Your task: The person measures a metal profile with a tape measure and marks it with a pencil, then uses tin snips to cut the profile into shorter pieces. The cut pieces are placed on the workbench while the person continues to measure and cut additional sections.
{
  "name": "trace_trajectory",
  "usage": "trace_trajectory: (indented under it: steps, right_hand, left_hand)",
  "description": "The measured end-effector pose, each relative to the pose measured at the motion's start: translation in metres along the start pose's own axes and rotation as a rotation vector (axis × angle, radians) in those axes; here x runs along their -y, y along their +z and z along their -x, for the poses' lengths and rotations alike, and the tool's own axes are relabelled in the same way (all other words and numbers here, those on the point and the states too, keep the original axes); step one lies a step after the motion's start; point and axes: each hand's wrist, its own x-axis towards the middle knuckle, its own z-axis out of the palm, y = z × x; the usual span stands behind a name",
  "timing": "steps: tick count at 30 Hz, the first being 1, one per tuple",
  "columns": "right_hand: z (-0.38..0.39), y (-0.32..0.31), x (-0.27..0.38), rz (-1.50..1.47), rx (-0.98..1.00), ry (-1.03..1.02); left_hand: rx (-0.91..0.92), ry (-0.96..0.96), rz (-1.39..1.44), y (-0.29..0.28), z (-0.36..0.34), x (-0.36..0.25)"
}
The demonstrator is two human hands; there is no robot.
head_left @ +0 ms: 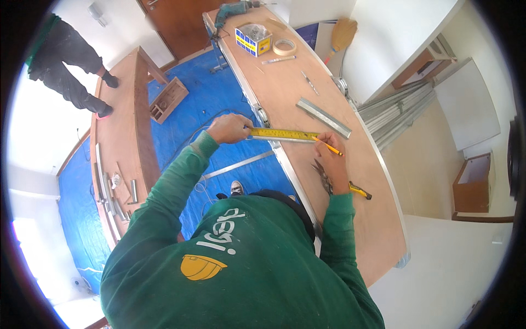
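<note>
A yellow tape measure blade [279, 133] runs straight between my two hands, with a thin metal strip [296, 141] along its lower edge. My left hand [230, 129] is closed round the left end of the blade, out past the workbench's edge; whether it also grips the strip is hidden. Over the bench, my right hand [332, 156] pinches a yellow pencil [330, 146] at the blade's right end. Tin snips [322, 175] lie beside my right wrist, partly covered. Near that forearm rests a yellow-and-black utility knife [360, 190]. Beyond my right hand lies a metal channel piece [323, 117].
The wooden workbench [378, 230] also carries a tape roll [284, 47], a box of metal pieces [253, 41], pens and a drill [233, 11]. Metal studs [397, 109] lean at right. Blue sheeting [219, 93] covers the floor. A person [68, 57] stands on the left bench [123, 109].
</note>
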Motion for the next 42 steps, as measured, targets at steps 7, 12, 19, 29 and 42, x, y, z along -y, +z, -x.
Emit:
trace_trajectory:
  steps: [7,12,19,29,42]
  right_hand:
    - [-0.003,0.001,-0.041,-0.049,-0.036,-0.031]
    - [-0.011,0.009,-0.028,0.154,0.015,-0.250]
    - [0.008,0.017,-0.010,0.271,-0.050,-0.335]
    - [-0.018,0.004,-0.067,0.489,-0.069,-0.591]
    - [0.025,0.017,0.020,-0.138,-0.023,0.194]
  left_hand:
    - [0.082,-0.008,0.055,0.024,-0.024,0.022]
    - [0.054,-0.070,0.078,0.010,-0.010,0.011]
    - [0.028,-0.046,0.060,0.020,-0.005,0.016]
    - [0.089,-0.036,0.079,0.008,-0.004,0.004]
    - [0.013,-0.047,0.131,0.014,0.012,0.002]
